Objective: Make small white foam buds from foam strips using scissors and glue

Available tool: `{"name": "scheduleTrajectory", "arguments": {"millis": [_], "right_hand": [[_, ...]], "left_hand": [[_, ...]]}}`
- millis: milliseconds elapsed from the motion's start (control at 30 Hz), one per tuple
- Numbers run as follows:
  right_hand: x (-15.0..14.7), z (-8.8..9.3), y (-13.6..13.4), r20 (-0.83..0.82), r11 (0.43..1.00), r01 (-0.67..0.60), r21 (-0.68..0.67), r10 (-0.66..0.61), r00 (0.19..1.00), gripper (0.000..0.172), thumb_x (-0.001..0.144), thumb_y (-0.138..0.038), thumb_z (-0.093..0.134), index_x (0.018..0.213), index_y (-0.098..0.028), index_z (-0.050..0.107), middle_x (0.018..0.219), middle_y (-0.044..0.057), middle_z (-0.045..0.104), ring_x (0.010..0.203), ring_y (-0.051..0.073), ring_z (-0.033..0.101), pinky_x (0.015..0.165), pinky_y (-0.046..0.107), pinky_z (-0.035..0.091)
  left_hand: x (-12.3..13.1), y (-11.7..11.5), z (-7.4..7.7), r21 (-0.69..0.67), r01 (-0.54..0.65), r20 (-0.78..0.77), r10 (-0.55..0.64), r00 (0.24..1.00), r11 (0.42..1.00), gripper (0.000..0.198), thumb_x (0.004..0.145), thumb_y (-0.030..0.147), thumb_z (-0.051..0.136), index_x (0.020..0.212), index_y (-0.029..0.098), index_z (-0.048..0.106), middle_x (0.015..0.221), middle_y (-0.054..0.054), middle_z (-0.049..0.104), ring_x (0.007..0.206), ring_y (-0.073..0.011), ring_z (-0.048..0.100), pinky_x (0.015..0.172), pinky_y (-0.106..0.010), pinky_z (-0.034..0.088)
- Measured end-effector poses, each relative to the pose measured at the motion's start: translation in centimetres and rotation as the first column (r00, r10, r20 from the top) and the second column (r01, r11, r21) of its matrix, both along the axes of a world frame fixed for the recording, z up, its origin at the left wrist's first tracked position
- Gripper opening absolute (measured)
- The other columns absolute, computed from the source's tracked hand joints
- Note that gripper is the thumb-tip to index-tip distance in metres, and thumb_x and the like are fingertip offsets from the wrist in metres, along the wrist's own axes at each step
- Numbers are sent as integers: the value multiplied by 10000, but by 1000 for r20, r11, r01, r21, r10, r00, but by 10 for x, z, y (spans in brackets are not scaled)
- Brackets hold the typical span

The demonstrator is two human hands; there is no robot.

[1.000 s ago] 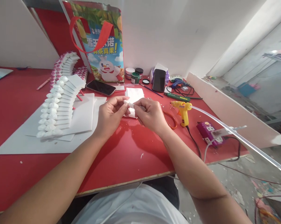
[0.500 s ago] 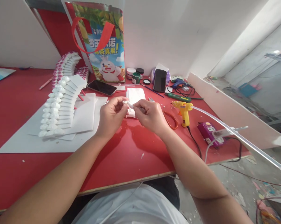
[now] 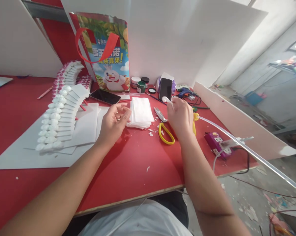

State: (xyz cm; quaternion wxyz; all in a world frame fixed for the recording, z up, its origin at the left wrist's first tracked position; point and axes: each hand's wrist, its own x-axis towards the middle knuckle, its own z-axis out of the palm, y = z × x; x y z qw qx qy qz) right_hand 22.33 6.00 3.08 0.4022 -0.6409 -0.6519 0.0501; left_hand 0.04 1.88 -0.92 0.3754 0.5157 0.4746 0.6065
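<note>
My right hand (image 3: 181, 118) pinches a small twisted piece of white paper (image 3: 167, 99), whose curled end sticks out to the left of the fingers. Behind that hand the yellow glue gun (image 3: 195, 117) is mostly covered. My left hand (image 3: 114, 124) is held over the table with curved fingers apart and nothing visible in them. Just right of it lies a stack of white paper sheets (image 3: 142, 110). Scissors (image 3: 166, 135) with yellow handles rest between the stack and my right hand.
A curved white piece (image 3: 68, 119) edged with white buds stands on white boards (image 3: 15, 157) at left. A phone (image 3: 105, 97), paint jars (image 3: 141, 87) and a printed bag (image 3: 108, 55) are behind. A purple box (image 3: 216, 144) with cables sits right; a clear glue stick (image 3: 246, 152) crosses there.
My hands have come apart. The right hand has moved right with the white paper piece, toward the glue gun, uncovering the scissors; the left has let go and its fingers have opened.
</note>
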Motion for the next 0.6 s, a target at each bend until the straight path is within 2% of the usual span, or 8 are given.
{"name": "scheduleTrajectory", "arguments": {"millis": [67, 133, 200, 267, 367, 500, 600], "right_hand": [[6, -2, 5, 116, 998, 49, 30, -52, 992, 381, 917, -244, 536, 1250, -123, 677, 1327, 242, 636, 1184, 358, 622, 987, 488, 490], [1, -5, 3, 173, 999, -30, 27, 24, 985, 417, 948, -205, 491, 1328, -122, 642, 1434, 246, 572, 1291, 357, 569, 1065, 499, 457], [-11, -9, -2, 208, 985, -171, -21, 171, 963, 367, 969, -171, 459, 1251, -127, 690, 1338, 210, 644, 1234, 320, 599, 1059, 447, 463], [-26, -15, -8, 236, 942, -311, -124, 332, 913, 313, 974, -155, 471, 1139, -127, 735, 1181, 174, 710, 1117, 294, 635, 1000, 395, 481], [-44, -26, -10, 306, 895, -417, -157, 446, 841, 278, 995, -173, 499, 1147, -146, 730, 1244, 164, 689, 1112, 289, 606, 1014, 393, 456], [-51, -36, -2, 414, 903, -327, -280, 421, 807, 256, 980, -288, 613, 1121, -102, 718, 1205, 218, 664, 1104, 339, 571, 1019, 440, 428], [-51, -39, 5, 407, 896, -279, -345, 410, 816, 255, 978, -293, 628, 1110, -88, 704, 1171, 217, 663, 1078, 325, 581, 989, 411, 433]], "left_hand": [[1, -2, 0, -17, -22, -38, 21, 999, 1000, 383, 858, 450, 752, 1127, 193, 663, 1040, -58, 686, 694, -115, 628, 562, -224, 478], [2, -5, 0, -34, -29, -98, 25, 995, 999, 360, 877, 459, 726, 1107, 185, 681, 991, -51, 687, 688, -121, 619, 589, -238, 488], [3, -7, -2, -11, -29, -184, 26, 983, 1000, 334, 901, 464, 692, 1081, 182, 698, 956, -48, 689, 721, -140, 622, 638, -258, 500], [5, -8, -5, 48, -32, -272, 44, 961, 998, 293, 918, 452, 665, 1036, 188, 711, 947, -48, 689, 774, -160, 626, 688, -277, 504], [6, -7, -9, 116, -43, -334, 79, 939, 992, 242, 931, 416, 640, 993, 194, 714, 951, -51, 688, 801, -170, 627, 709, -288, 498], [7, -6, -12, 131, -33, -351, 78, 933, 991, 216, 936, 386, 629, 975, 190, 711, 944, -50, 686, 757, -158, 617, 690, -286, 491], [6, -5, -12, 147, -30, -358, 82, 930, 989, 206, 943, 368, 621, 968, 184, 710, 935, -51, 686, 745, -154, 609, 693, -286, 490]]}}
